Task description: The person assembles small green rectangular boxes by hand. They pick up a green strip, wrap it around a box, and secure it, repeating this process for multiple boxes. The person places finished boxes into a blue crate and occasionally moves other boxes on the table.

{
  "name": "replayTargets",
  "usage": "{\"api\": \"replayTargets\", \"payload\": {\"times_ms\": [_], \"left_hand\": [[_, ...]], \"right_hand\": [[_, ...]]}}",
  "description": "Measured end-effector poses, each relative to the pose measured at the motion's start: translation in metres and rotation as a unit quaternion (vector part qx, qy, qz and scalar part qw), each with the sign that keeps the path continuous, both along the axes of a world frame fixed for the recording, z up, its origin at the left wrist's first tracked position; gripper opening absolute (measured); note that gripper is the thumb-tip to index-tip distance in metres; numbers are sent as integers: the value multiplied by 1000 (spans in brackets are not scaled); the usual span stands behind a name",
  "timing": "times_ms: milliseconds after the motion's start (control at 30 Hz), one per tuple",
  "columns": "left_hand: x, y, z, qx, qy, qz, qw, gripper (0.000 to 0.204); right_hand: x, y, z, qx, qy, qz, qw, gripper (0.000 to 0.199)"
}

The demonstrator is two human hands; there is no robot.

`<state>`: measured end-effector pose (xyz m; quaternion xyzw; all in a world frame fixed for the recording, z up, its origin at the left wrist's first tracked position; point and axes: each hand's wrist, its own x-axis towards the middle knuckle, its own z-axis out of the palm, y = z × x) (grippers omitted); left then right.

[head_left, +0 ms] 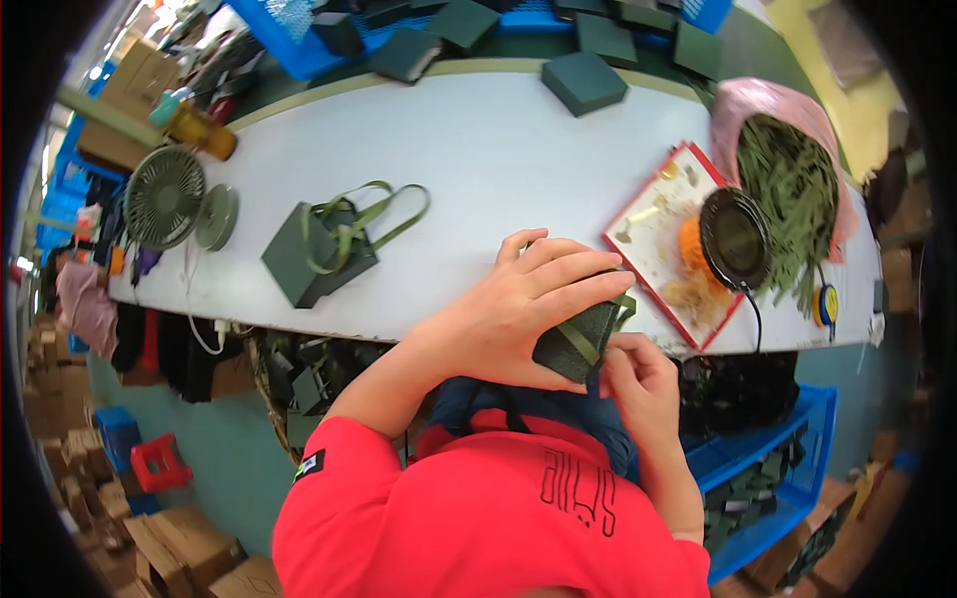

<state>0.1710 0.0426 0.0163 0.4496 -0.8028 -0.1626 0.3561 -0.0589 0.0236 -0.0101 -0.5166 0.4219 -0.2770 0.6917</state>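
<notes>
My left hand point(543, 309) is wrapped over a small dark green box point(581, 344) at the table's front edge, thumb below and fingers across its top. A green ribbon crosses the box's side and loops out at its right. Close against the box's right lower side, my right hand point(643, 384) has its thumb and fingers pinched together; what lies between them is hidden. Farther left on the table, a similar dark green box point(317, 254) lies tilted, with green ribbon loops point(384, 211) standing out of it.
A red-edged tray point(643, 211) holds a black round dish point(736, 239) with a cord. Behind it, a pink bag point(763, 98) spills green ribbons point(783, 189). A fan point(166, 197) stands left, a dark green box point(585, 83) at the back. Below right is a blue crate point(812, 444).
</notes>
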Motion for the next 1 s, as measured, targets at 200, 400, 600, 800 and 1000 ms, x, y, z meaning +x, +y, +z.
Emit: {"api": "replayTargets", "payload": {"times_ms": [200, 400, 600, 800, 1000], "left_hand": [[52, 32, 23, -78, -135, 262, 953, 77], [115, 79, 34, -32, -208, 557, 803, 70], [125, 77, 29, 99, -297, 594, 741, 61], [65, -11, 39, 3, -229, 364, 903, 40], [90, -41, -13, 215, -304, 369, 852, 42]], "right_hand": [[-24, 1, -15, -91, -20, -121, 988, 15], [-48, 0, -34, -106, -80, -153, 979, 12], [-67, -11, -34, -150, -66, -242, 956, 31], [-96, -39, -28, -261, -11, -323, 910, 15], [-123, -41, -29, -232, -16, -356, 905, 10]]}}
